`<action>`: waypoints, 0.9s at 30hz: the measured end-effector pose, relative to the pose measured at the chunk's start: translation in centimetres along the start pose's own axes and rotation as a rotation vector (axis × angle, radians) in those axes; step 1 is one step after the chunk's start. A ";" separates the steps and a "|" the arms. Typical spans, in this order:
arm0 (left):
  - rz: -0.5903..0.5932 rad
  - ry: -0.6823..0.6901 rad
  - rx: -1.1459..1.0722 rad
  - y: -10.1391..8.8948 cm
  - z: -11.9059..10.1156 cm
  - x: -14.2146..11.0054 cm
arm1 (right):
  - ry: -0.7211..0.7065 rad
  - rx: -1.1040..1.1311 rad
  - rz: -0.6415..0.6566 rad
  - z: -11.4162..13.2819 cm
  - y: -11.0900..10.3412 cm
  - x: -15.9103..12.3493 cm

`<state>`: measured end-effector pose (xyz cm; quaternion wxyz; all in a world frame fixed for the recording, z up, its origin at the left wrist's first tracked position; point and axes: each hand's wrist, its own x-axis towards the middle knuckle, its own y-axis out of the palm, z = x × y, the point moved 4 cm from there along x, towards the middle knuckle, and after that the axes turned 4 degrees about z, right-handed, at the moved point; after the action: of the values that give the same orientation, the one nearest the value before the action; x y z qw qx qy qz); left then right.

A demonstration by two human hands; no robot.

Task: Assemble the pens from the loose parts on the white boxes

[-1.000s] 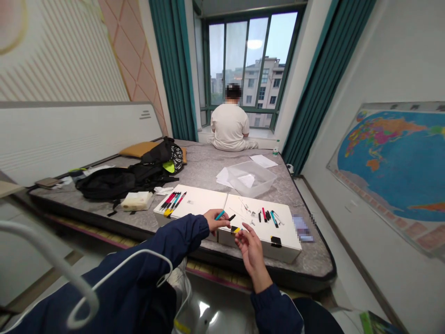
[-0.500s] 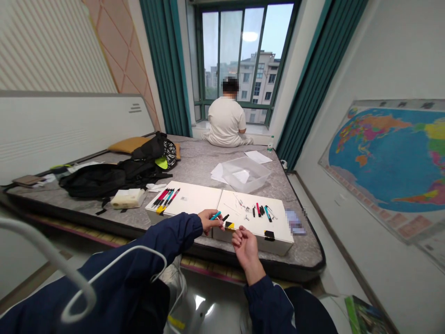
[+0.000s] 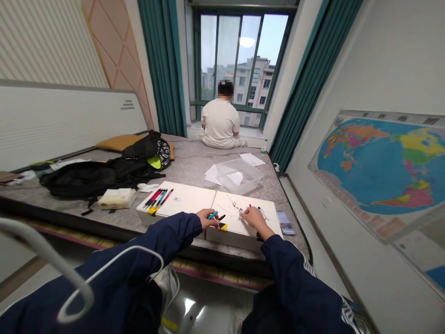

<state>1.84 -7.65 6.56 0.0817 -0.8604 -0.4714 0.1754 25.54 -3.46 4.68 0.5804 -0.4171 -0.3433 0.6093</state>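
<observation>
My left hand [image 3: 206, 219] is closed on a teal pen barrel [image 3: 212, 215] just over the near edge of the right white board [image 3: 227, 218]. My right hand [image 3: 253, 218] rests on that board, fingers curled over a scatter of small pen parts [image 3: 239, 211]; whether it holds one is hidden. A black-and-yellow piece [image 3: 223, 226] lies at the board's near edge between my hands. Several assembled pens [image 3: 158, 198] lie in a row on the left white board [image 3: 187, 200].
A clear plastic bin [image 3: 238, 176] with papers stands behind the boards. A black backpack [image 3: 90, 175] and a white pouch [image 3: 116, 198] lie at left on the grey mattress [image 3: 194, 164]. Another person [image 3: 219, 121] sits by the window. A world map [image 3: 378, 162] hangs at right.
My right hand has moved forward from in front of the board onto the scattered pen parts. My left hand has kept the teal pen barrel. The camera has shifted slightly.
</observation>
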 end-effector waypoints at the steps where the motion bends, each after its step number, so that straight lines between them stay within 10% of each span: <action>1: -0.009 0.009 0.018 -0.1 -0.1 0.1 | 0.025 -0.031 0.038 0.2 0.0 0.3; 18: -0.157 -0.005 0.060 -2.1 0.9 0.9 | 0.073 0.156 0.026 2.2 -0.3 1.5; 27: -0.045 0.061 -0.039 -1.0 0.1 0.8 | -0.207 1.393 0.084 8.4 0.6 -4.0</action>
<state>1.43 -6.43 6.63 0.0832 -0.8559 -0.4914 0.1380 17.58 -6.95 8.10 0.6528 0.0986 0.0893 0.7457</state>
